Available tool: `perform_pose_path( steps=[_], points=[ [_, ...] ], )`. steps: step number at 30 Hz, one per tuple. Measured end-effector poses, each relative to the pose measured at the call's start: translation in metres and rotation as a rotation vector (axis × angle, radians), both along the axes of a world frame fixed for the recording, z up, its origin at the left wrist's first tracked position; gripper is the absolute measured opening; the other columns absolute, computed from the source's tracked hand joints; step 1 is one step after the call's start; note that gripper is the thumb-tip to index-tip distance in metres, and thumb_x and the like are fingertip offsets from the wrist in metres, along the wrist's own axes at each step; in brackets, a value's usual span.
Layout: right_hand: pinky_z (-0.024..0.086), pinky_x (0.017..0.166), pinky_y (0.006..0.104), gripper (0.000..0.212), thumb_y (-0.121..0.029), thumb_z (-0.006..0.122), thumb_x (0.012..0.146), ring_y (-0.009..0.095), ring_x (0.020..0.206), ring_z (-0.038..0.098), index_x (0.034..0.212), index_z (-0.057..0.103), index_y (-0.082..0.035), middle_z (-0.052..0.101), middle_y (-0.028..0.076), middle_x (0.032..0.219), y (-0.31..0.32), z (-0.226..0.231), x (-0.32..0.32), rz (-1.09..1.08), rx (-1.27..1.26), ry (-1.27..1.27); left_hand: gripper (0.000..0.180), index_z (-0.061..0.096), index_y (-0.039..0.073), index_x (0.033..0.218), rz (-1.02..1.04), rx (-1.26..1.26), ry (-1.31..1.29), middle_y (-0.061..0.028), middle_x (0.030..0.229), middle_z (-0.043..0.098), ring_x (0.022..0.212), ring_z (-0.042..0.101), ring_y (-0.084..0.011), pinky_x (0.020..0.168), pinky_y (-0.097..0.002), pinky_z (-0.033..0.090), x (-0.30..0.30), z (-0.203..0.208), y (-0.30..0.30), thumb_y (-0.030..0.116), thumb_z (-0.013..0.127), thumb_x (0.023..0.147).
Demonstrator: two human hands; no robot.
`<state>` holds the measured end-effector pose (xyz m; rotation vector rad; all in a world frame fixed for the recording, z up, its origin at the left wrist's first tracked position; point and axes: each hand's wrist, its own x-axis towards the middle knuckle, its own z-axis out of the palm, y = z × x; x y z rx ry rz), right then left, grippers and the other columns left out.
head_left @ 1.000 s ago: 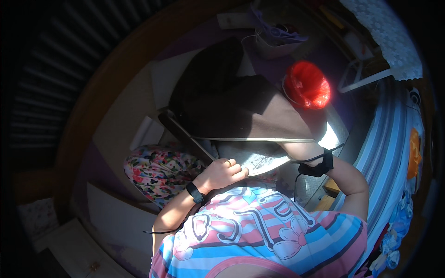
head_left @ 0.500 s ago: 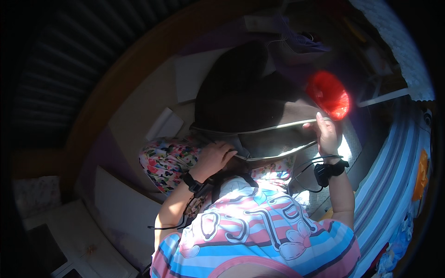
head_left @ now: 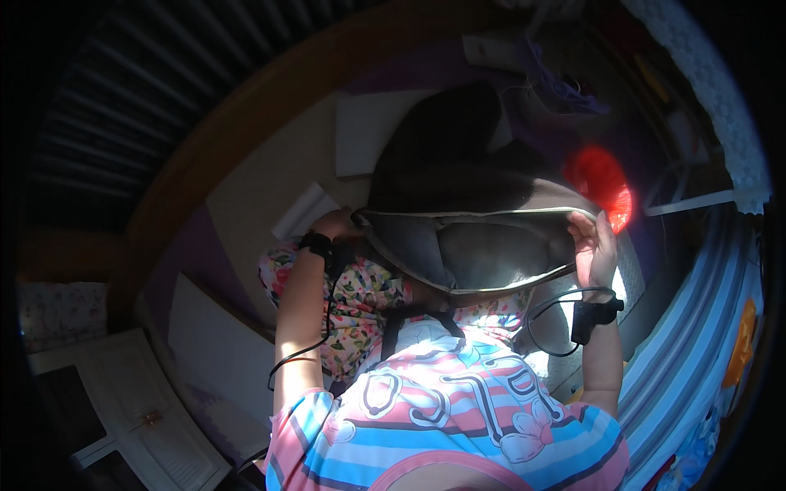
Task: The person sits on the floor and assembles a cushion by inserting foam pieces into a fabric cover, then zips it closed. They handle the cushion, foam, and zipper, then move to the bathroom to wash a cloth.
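A large dark brown fabric bag with a grey lining and pale edges along its mouth lies across my lap. Its mouth gapes wide, showing the inside. At the left corner of the mouth, my left hand is closed on the edge, its fingertips partly hidden in shadow. My right hand grips the right end of the mouth, with fingers at the inner side of the rim. Just beyond that hand sits a shiny red round thing, blurred, whose kind I cannot make out.
A striped blue cloth covers a raised surface on the right. White boards lie at left, and a small white box-like piece is beside my left hand. A pale cabinet stands lower left. A purple basket-like item is at the back.
My left hand has moved left and away from me, from the near edge to the bag's left corner. The mouth has spread wider. My right hand stays at the right end.
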<state>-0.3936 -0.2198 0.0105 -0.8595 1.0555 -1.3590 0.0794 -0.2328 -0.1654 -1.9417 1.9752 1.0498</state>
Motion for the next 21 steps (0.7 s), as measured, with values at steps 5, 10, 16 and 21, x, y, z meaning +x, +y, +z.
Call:
perform_pose_path(
  steps=[5,10,16,21],
  points=[
    [0.049,0.085,0.0308,0.036,-0.032,0.05,0.099,0.02,0.093,0.067,0.097,0.068,-0.002,0.071,0.012,0.096,0.002,-0.011,-0.006,-0.027,0.018,-0.043,0.078,0.036,0.001,0.139,0.484,0.182,0.483,-0.0207,0.117,0.061,0.101,0.063,-0.0282,0.08,-0.0376,0.052,-0.016,-0.005,-0.009,0.045,0.066,0.083],
    [0.049,0.083,0.0309,0.036,-0.033,0.049,0.099,0.02,0.093,0.067,0.097,0.068,-0.003,0.071,0.012,0.096,0.006,-0.014,-0.006,-0.016,0.005,-0.06,0.083,0.028,-0.002,0.143,0.585,0.236,0.537,-0.0199,0.12,0.059,0.099,0.064,-0.027,0.077,-0.0356,0.054,-0.038,-0.017,-0.017,0.044,0.065,0.084],
    [0.048,0.081,0.0323,0.037,-0.034,0.044,0.1,0.02,0.096,0.065,0.103,0.066,-0.004,0.071,0.011,0.097,0.016,-0.014,-0.001,0.008,-0.03,-0.076,0.068,0.043,-0.009,0.126,0.675,-0.071,0.403,-0.03,0.12,0.056,0.111,0.056,-0.0412,0.093,-0.0435,0.046,-0.053,-0.071,-0.023,0.038,0.064,0.08],
    [0.05,0.082,0.0346,0.044,-0.036,0.037,0.102,0.024,0.102,0.064,0.11,0.062,0.0,0.069,0.013,0.105,0.022,-0.016,0.006,0.064,-0.075,-0.293,0.053,0.05,-0.004,0.118,0.538,-0.288,0.166,-0.0291,0.115,0.058,0.106,0.056,-0.0447,0.089,-0.0489,0.046,-0.05,-0.067,-0.021,0.029,0.063,0.078]
  ],
)
